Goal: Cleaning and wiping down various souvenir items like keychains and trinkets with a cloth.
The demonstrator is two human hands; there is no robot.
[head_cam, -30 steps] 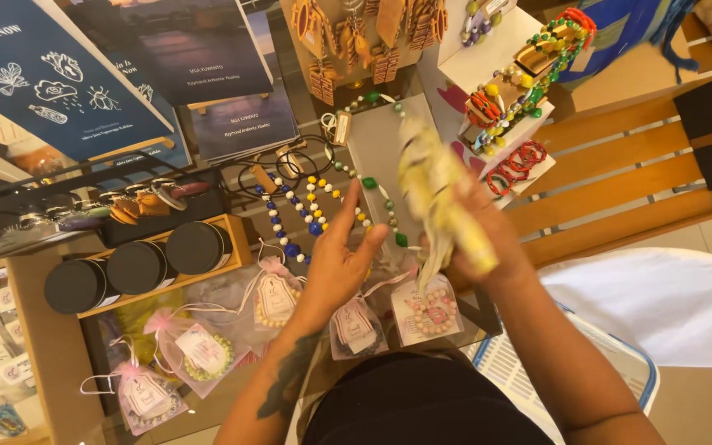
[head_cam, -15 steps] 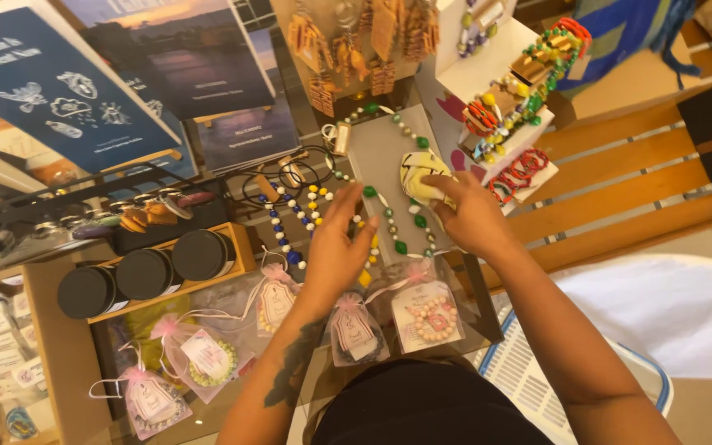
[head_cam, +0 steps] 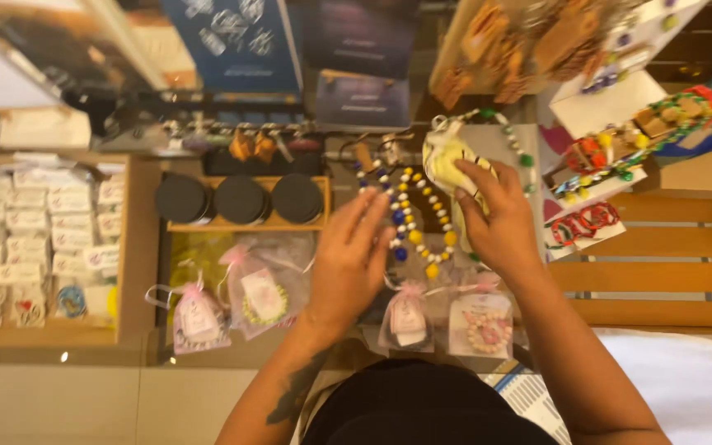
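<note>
Right hand (head_cam: 500, 222) grips a crumpled pale-yellow cloth (head_cam: 447, 161) at 1 o'clock, over the grey display board (head_cam: 521, 144). Left hand (head_cam: 348, 264), fingers spread, hovers over the multicoloured bead necklaces (head_cam: 409, 214). Three round black lids (head_cam: 241, 199) at 10 o'clock. Pink-ribboned sheer gift bags (head_cam: 257, 292) line the desk (head_cam: 146, 247) near edge.

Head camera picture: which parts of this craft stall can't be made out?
- Yellow cloth: blurred and partly covered by the right hand in the head view.
- Beaded necklace: its near end is hidden behind the left hand.
- Blue poster: cut off by the top edge, blurred.
</note>
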